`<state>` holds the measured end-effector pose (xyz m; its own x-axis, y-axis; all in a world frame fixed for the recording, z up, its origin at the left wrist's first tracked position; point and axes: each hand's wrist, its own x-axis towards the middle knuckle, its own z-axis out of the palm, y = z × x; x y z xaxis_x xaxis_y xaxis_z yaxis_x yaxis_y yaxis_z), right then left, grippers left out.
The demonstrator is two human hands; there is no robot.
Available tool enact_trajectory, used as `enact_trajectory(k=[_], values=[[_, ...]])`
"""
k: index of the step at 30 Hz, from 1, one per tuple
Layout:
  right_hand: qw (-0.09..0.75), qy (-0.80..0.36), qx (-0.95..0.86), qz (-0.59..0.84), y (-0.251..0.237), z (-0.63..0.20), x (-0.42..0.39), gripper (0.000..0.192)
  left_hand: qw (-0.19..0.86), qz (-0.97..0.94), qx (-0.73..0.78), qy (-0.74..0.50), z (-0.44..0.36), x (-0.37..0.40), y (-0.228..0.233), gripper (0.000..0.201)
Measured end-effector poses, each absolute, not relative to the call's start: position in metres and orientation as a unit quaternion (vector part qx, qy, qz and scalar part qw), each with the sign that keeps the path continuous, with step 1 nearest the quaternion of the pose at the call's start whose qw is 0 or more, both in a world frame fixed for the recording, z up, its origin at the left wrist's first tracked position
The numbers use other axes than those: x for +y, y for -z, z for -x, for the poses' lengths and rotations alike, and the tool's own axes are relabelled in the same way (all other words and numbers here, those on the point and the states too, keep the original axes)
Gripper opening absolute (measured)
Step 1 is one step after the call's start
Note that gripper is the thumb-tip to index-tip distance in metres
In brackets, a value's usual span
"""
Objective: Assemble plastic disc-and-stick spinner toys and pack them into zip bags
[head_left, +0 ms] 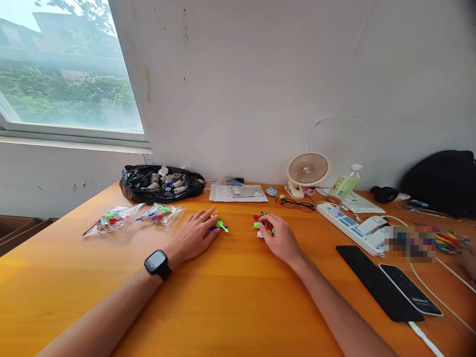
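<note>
My left hand (195, 233), with a black smartwatch (156, 261) on its wrist, lies palm down with fingers stretched out. Its fingertips touch or nearly touch a few small plastic pieces: a green arrow-shaped piece (222, 226), a blue one (213, 228) and a bit of orange. To the right, my right hand (282, 239) curls over another small cluster of coloured pieces. Around its thumb show a red round piece (256, 218), a green round piece (256, 225) and a white one (259, 234). What its fingers grip is partly hidden.
Clear bags of coloured parts (111, 219) lie left. A black plastic bag (136, 181) holding grey rolls, white papers (223, 193), a fan (308, 168), glasses (297, 204) and a bottle (345, 183) line the back. A power strip (345, 225) and phone (409, 287) lie right, near another person's hand (468, 258).
</note>
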<state>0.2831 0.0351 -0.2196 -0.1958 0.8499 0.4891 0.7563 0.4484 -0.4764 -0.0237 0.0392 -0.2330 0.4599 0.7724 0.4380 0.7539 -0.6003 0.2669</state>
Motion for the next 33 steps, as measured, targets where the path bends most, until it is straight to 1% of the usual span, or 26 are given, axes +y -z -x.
enact_trajectory(k=[3, 7, 11, 14, 16, 20, 24, 25, 26, 27, 30, 33], values=[[0.351, -0.077, -0.795, 0.488, 0.221, -0.266, 0.041, 0.012, 0.03, -0.868, 0.424, -0.256, 0.019, 0.038, 0.231, 0.038], [0.29, -0.055, -0.852, 0.433, 0.218, -0.234, 0.069, 0.022, 0.039, -0.884, 0.396, -0.246, 0.01, 0.03, 0.225, 0.034], [0.228, -0.01, -0.841, 0.49, 0.216, -0.202, 0.119, 0.03, 0.044, -0.888, 0.386, -0.246, 0.007, 0.024, 0.223, 0.034], [0.214, -0.016, -0.836, 0.505, 0.218, -0.188, 0.151, 0.022, 0.029, -0.88, 0.389, -0.27, 0.008, 0.023, 0.222, 0.035], [0.221, -0.016, -0.833, 0.506, 0.218, -0.185, 0.161, 0.016, 0.014, -0.868, 0.398, -0.297, 0.008, 0.023, 0.221, 0.035], [0.283, 0.002, -0.821, 0.496, 0.202, -0.197, 0.161, 0.016, -0.012, -0.836, 0.408, -0.367, 0.006, 0.022, 0.214, 0.033], [0.358, 0.016, -0.8, 0.481, 0.163, -0.228, 0.148, 0.02, -0.016, -0.785, 0.436, -0.44, -0.001, 0.02, 0.203, 0.037], [0.384, 0.013, -0.792, 0.474, 0.151, -0.237, 0.144, 0.02, -0.008, -0.768, 0.448, -0.458, -0.003, 0.021, 0.2, 0.04], [0.437, -0.018, -0.774, 0.458, 0.14, -0.246, 0.139, 0.017, 0.006, -0.751, 0.457, -0.476, -0.006, 0.023, 0.196, 0.045], [0.472, -0.06, -0.758, 0.447, 0.13, -0.254, 0.133, 0.013, 0.026, -0.735, 0.464, -0.494, -0.008, 0.026, 0.191, 0.05], [0.519, -0.21, -0.718, 0.414, 0.105, -0.269, 0.116, 0.007, 0.142, -0.682, 0.481, -0.533, -0.02, 0.044, 0.17, 0.068], [0.565, -0.31, -0.675, 0.361, 0.093, -0.268, 0.102, 0.023, 0.322, -0.625, 0.485, -0.521, -0.036, 0.07, 0.141, 0.092]])
